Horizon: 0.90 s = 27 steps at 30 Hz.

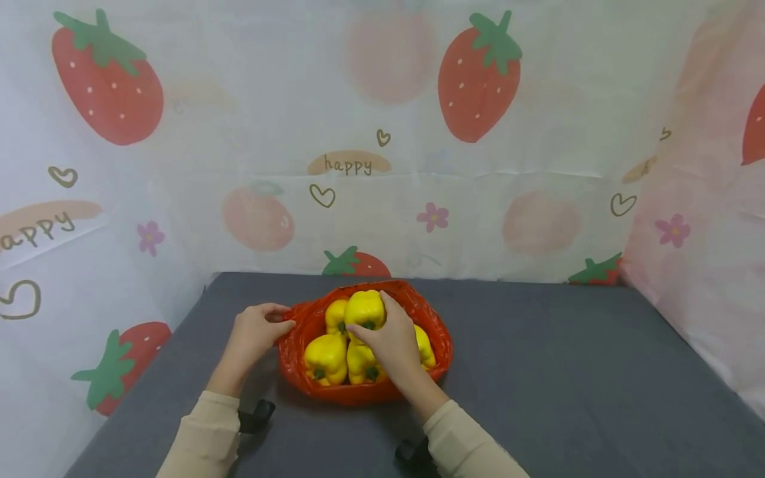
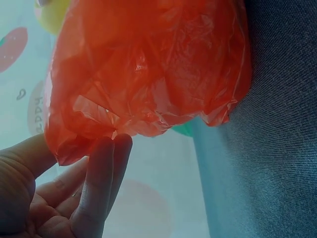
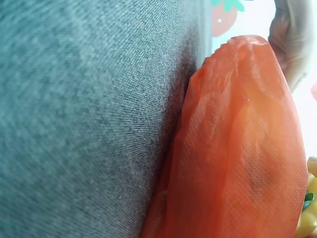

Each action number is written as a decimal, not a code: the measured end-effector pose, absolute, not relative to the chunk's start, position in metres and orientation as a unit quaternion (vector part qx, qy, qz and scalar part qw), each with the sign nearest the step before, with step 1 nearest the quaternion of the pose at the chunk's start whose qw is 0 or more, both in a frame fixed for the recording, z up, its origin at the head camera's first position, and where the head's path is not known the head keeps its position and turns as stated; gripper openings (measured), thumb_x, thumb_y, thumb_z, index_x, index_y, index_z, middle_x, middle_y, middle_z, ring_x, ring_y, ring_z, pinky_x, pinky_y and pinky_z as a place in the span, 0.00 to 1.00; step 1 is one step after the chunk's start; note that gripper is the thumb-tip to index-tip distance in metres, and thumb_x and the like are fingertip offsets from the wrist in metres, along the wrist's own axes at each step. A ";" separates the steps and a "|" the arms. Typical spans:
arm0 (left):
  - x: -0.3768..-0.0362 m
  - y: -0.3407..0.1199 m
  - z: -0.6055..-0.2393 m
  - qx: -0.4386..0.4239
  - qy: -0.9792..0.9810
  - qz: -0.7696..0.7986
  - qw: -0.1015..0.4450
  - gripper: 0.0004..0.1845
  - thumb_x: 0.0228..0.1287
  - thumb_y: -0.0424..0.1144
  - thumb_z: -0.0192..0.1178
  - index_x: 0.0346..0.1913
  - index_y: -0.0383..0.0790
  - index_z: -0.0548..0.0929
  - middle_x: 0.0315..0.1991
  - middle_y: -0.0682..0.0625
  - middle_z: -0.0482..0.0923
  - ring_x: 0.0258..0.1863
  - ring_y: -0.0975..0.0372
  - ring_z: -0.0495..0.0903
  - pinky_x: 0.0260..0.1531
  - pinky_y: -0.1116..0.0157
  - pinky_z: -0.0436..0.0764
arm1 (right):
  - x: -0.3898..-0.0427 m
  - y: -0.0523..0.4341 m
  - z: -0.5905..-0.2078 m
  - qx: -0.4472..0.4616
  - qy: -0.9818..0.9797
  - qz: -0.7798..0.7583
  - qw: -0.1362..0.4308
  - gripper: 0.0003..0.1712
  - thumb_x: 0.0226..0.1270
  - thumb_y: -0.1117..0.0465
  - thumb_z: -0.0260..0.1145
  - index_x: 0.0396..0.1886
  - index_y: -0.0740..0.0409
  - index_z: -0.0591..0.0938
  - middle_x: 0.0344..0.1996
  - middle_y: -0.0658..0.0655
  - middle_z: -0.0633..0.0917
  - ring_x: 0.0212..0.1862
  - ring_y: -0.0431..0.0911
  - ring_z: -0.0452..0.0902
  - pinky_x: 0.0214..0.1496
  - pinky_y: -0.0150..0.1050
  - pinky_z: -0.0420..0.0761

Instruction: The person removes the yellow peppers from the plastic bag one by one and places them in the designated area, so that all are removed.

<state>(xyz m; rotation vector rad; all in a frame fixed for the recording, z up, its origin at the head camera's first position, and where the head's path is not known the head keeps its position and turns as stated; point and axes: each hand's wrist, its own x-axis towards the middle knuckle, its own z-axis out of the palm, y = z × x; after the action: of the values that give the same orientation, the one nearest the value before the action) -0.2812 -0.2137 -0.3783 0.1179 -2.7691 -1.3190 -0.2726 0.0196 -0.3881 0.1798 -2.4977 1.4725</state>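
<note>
A red plastic bag (image 1: 358,393) sits on the table with its mouth spread wide, holding several yellow bell peppers (image 1: 326,358). My left hand (image 1: 255,335) pinches the bag's left rim between thumb and fingers. In the left wrist view, the fingers (image 2: 99,178) lie against the thin red plastic (image 2: 163,64). My right hand (image 1: 394,342) reaches over the mouth and grips the topmost yellow bell pepper (image 1: 364,307), thumb in front and fingers at its right side. Red plastic fills much of the right wrist view, with a yellow pepper (image 3: 308,208) at its edge.
The dark grey tabletop (image 1: 556,372) stretches to the right of the bag. A white cloth backdrop (image 1: 269,99) printed with strawberries hangs behind the table and along both sides. Dark wrist straps (image 1: 257,416) show by the beige sleeves (image 1: 203,431).
</note>
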 end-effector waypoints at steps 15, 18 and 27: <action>-0.281 -0.212 -0.379 0.051 -0.899 -0.434 0.033 0.21 0.59 0.42 0.62 0.53 0.35 0.78 0.47 0.39 0.80 0.38 0.56 0.81 0.37 0.61 0.83 | -0.272 0.022 -0.390 0.065 -0.853 0.500 0.132 0.48 0.48 0.43 0.73 0.66 0.58 0.67 0.63 0.55 0.72 0.59 0.50 0.72 0.59 0.48 0.74; -0.282 -0.212 -0.380 0.052 -0.898 -0.435 0.031 0.20 0.59 0.42 0.62 0.53 0.36 0.78 0.47 0.40 0.80 0.38 0.57 0.81 0.37 0.61 0.83 | -0.272 0.024 -0.390 0.066 -0.853 0.499 0.137 0.48 0.47 0.43 0.73 0.66 0.58 0.67 0.62 0.54 0.73 0.58 0.50 0.72 0.59 0.48 0.74; -0.282 -0.212 -0.380 0.041 -0.901 -0.431 0.033 0.20 0.59 0.42 0.62 0.53 0.36 0.78 0.47 0.40 0.80 0.36 0.59 0.81 0.36 0.61 0.83 | -0.271 0.028 -0.387 0.074 -0.849 0.504 0.142 0.48 0.47 0.42 0.73 0.66 0.57 0.68 0.61 0.54 0.74 0.56 0.49 0.74 0.57 0.47 0.76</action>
<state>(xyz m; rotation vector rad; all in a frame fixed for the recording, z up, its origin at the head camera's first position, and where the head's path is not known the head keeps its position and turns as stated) -0.2824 -0.2123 -0.3802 0.1262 -2.7735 -1.3254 -0.2714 0.0281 -0.3867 0.2150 -2.4505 1.4535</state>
